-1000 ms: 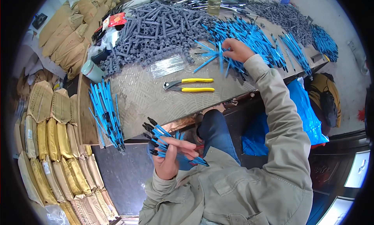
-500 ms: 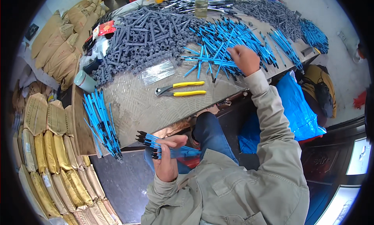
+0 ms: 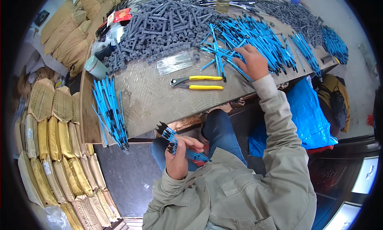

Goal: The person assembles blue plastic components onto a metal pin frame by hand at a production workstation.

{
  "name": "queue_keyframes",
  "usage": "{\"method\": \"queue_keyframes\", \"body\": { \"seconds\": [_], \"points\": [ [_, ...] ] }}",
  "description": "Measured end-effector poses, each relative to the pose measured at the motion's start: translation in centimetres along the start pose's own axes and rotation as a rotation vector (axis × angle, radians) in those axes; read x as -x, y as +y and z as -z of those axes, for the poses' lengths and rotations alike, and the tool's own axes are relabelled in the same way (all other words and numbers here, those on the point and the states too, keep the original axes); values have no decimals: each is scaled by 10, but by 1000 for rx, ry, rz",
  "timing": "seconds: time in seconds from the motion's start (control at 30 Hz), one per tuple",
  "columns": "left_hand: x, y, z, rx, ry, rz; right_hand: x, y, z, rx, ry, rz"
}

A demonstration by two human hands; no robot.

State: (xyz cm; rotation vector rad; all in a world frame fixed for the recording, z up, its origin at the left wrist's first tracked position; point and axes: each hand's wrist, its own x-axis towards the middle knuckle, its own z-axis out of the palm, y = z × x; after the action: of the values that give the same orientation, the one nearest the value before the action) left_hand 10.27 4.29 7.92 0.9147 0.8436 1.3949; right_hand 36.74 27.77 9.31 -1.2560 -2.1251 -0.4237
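Grips a bundle of thin blue rods (image 3: 170, 134) in the left hand (image 3: 178, 161), with thumb and fingers closed around it, above the lap and just short of the near edge of the bench (image 3: 151, 98). Along the bundle, a slanting long axis: clustered black ends up and left toward the near left corner, opposite ends down and right toward the jacket. At that corner, a second bundle (image 3: 107, 104), lying front to back, with ends out past the near edge. Mid-bench, yellow-handled pliers (image 3: 205, 78), with head toward the left edge. Holds the right hand (image 3: 255, 64) over the near side of a loose blue pile (image 3: 255, 30), with thumb and fingers parted; cannot tell about contact with any rod. Behind the pliers, a flat layer of silvery pieces (image 3: 174, 63); by the left edge, a pale cup (image 3: 95, 67). Toward the far edge, a heap of grey fittings (image 3: 159, 26) and a bottle (image 3: 223, 2).
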Motion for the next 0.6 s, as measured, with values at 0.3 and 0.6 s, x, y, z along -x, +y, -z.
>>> {"method": "queue_keyframes", "body": {
  "seconds": [0.3,0.6],
  "points": [
    [-7,-5,-14,32,-16,18,18,11,-13,340,-237,-29],
    [-4,-5,-6,9,34,75,-61,30,2,399,-124,172]
  ]
}}
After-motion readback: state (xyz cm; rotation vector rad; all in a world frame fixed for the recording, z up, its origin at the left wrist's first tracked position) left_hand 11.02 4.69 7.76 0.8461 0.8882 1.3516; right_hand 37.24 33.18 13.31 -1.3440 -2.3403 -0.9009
